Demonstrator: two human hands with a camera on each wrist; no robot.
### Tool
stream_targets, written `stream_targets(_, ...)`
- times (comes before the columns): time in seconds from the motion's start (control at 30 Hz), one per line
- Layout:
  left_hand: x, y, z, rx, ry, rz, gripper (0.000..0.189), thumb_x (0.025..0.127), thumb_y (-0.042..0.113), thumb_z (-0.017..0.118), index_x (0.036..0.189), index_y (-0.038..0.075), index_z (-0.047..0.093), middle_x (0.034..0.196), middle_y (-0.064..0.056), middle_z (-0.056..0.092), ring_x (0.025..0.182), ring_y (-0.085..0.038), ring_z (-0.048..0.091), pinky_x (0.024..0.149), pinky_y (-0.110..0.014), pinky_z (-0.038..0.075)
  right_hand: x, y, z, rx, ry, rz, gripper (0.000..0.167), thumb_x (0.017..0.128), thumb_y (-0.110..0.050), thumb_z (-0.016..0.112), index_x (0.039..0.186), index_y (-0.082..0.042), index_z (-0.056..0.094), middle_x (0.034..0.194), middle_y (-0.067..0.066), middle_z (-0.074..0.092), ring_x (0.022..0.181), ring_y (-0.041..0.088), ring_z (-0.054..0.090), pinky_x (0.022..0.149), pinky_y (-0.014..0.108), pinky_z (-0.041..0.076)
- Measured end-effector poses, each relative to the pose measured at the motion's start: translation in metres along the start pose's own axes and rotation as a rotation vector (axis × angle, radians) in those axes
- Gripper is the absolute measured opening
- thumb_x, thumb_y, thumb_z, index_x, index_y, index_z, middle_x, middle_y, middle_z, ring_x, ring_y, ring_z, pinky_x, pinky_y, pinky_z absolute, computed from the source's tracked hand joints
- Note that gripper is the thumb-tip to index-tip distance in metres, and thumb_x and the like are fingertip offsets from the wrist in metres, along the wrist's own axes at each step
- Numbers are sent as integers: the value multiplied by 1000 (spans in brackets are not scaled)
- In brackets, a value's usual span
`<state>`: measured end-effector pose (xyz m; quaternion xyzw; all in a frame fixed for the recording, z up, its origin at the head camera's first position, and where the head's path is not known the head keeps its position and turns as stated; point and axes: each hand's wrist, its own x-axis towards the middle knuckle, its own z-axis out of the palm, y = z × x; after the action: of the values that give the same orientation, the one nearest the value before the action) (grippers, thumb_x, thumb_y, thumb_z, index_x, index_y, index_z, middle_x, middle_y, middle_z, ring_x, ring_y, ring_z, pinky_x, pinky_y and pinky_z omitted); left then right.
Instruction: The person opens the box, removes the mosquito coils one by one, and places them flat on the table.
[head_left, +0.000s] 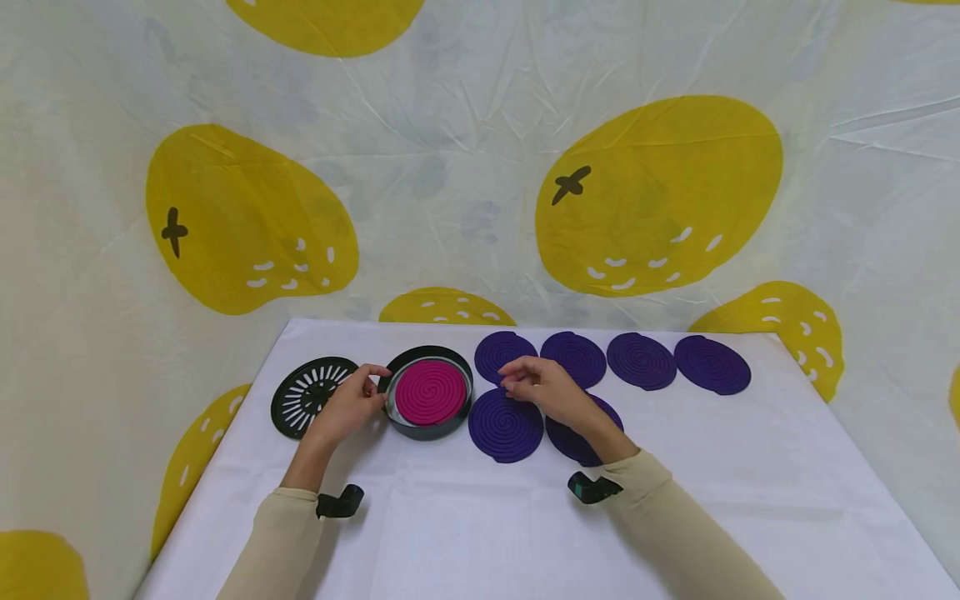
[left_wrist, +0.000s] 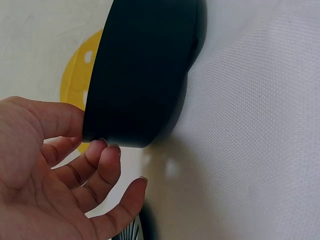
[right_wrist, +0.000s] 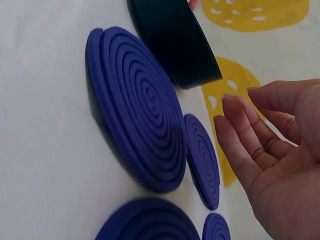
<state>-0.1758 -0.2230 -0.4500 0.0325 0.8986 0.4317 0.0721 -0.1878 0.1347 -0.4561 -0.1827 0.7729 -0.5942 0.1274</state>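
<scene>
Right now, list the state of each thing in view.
Tin: upright, uncovered
Pink coil: inside the tin
Purple coils: all six lying on the cloth
Slotted disc: off the tin, lying flat
Left grip: touching the tin
Right grip: empty, over the purple coils
Cloth: spread, slightly creased
Backdrop: wrinkled

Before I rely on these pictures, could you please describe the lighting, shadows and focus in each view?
Head view: soft light, with shadows beside the beige fabric sleeves; left wrist view: the round, dark, shallow container shows little wall detail, and a soft shadow falls on the white woven cloth; right wrist view: the topmost purple spiral disc shows clear ridges, with shadow along its left edge.
</scene>
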Motion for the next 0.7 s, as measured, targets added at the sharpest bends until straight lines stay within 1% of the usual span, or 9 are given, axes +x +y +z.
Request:
stream_targets(0.1, 0, 1, 0, -2, -5, -11, 40, 95, 2, 63, 134, 4, 54, 86, -7, 48, 75, -20, 49, 64, -32, 41, 4, -3, 5, 4, -10, -5, 31, 96, 0, 63, 125, 8, 62, 113, 33, 65, 99, 31, 70, 85, 28, 57)
stream_targets(0.27, 0, 1, 0, 3, -10, -22, 40, 95, 2, 63, 134, 4, 53, 85, -7, 48, 74, -19, 49, 63, -31, 41, 12, -10, 12, -18, -21, -14, 31, 95, 1, 63, 125, 9, 63, 113, 32, 65, 93, 19, 69, 83, 27, 57)
stream_targets(0.33, 0, 2, 0, 3, -11, -23, 40, 95, 2, 63, 134, 3, 53, 85, -7, 48, 74, -19, 49, 63, -31, 41, 16, -12, 15, -23, -27, -24, 31, 94, 2, 64, 125, 10, 62, 112, 32, 65, 92, 16, 68, 82, 27, 57)
stream_targets(0.4, 0, 3, 0, 0, -11, -25, 41, 95, 2, 63, 134, 3, 53, 85, -7, 48, 74, -19, 48, 63, -31, 41, 20, -14, 18, -32, -30, -36, 31, 94, 1, 65, 124, 9, 63, 112, 31, 66, 91, 16, 68, 81, 27, 57)
stream_targets(0.5, 0, 3, 0, -1, -11, -25, 41, 95, 2, 63, 134, 3, 53, 85, -7, 48, 73, -19, 48, 62, -31, 41, 26, -16, 22, -68, -31, -64, 30, 94, 1, 66, 123, 7, 65, 113, 28, 67, 91, 20, 68, 80, 26, 57)
stream_targets(0.6, 0, 3, 0, -4, -9, -22, 41, 95, 2, 63, 134, 3, 53, 85, -7, 47, 73, -19, 48, 62, -31, 41, 30, -20, 27, -119, -29, -80, 31, 93, 0, 68, 123, 4, 66, 116, 23, 69, 95, 23, 69, 80, 25, 57)
stream_targets(0.7, 0, 1, 0, -10, -13, -18, 41, 95, 1, 62, 135, 3, 52, 85, -7, 47, 74, -19, 48, 62, -30, 41, 34, -24, 32, -145, -31, -83, 32, 91, 0, 70, 124, 3, 66, 119, 21, 69, 99, 25, 70, 83, 27, 56)
